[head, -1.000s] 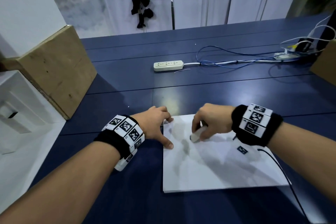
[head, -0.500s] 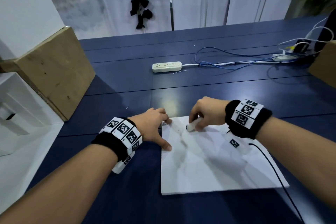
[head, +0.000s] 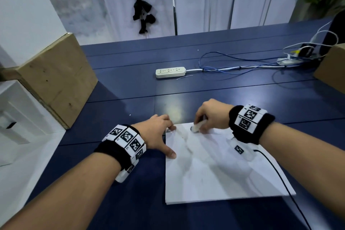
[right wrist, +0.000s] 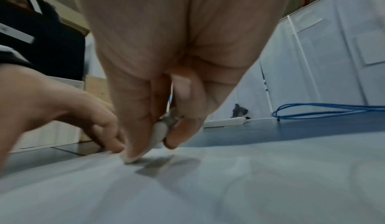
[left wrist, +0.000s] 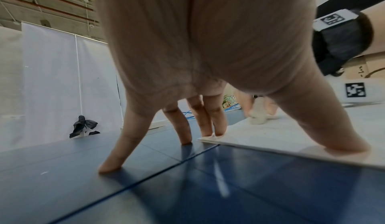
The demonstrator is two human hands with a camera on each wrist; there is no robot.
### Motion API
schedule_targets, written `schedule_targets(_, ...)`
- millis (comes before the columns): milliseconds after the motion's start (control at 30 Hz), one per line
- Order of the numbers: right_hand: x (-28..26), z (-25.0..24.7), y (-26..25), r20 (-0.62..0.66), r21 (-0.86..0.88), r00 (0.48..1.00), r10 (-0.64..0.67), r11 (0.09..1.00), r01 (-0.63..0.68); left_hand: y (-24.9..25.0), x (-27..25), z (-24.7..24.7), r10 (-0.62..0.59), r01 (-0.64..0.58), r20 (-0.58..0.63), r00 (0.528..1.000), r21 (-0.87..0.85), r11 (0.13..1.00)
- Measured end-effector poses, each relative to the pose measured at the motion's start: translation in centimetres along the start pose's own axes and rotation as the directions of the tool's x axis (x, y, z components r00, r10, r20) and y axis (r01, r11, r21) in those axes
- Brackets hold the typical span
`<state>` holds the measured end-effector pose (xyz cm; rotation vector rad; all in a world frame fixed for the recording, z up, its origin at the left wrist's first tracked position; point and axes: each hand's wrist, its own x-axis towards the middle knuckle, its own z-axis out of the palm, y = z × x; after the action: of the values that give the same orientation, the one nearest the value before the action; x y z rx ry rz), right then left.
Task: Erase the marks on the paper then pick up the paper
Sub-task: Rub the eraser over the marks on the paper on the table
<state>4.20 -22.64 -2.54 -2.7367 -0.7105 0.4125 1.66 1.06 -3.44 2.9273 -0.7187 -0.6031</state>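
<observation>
A white sheet of paper (head: 220,170) lies flat on the dark blue table (head: 130,99), with faint grey smudges near its far left corner. My right hand (head: 207,115) pinches a small white eraser (head: 197,127) and presses its tip on the paper near the far edge. The eraser (right wrist: 159,133) sits between thumb and fingers in the right wrist view. My left hand (head: 158,136) has its fingers spread. Its thumb and two fingertips (left wrist: 214,128) press on the paper's left edge (left wrist: 270,138); the other fingers rest on the table.
A cardboard box (head: 56,78) stands at the left, another box (head: 332,69) at the right edge. A white power strip (head: 170,72) with blue and white cables (head: 242,67) lies further back. A thin black cable (head: 280,173) from my right wrist crosses the paper's right side.
My right hand has moved the eraser from the paper's middle left toward the far edge. My left hand has kept holding the paper's left edge.
</observation>
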Motion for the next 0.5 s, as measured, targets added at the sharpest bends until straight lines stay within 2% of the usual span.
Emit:
schedule_targets(100,0.4,-0.1,0.7,-0.066,-0.019,0.997,0.026,0.999,-0.027,-0.1,0.1,0.1,0.005,-0.005,-0.005,1.000,-0.008,1.000)
schedule_targets(167,-0.8,0.4,0.5,-0.005,-0.007,1.000,-0.023,1.000,0.023,-0.1,0.1,0.1,0.006,-0.006,-0.004,1.000,-0.008,1.000)
schedule_targets(267,-2.6,1.1,-0.4,0.178,0.011,0.981,-0.081,0.997,0.080,-0.1,0.1,0.1,0.000,0.000,0.008,1.000,-0.009,1.000)
schedule_targets(333,-2.3,0.9,-0.6,0.202,0.025,0.976,-0.077,0.997,0.073,0.0,0.0,0.0,-0.003,0.003,0.010,1.000,-0.010,1.000)
schedule_targets(500,0.6,-0.7,0.0,-0.043,-0.003,0.999,0.010,1.000,-0.011,0.1,0.0,0.1,0.005,-0.005,0.002,1.000,-0.001,1.000)
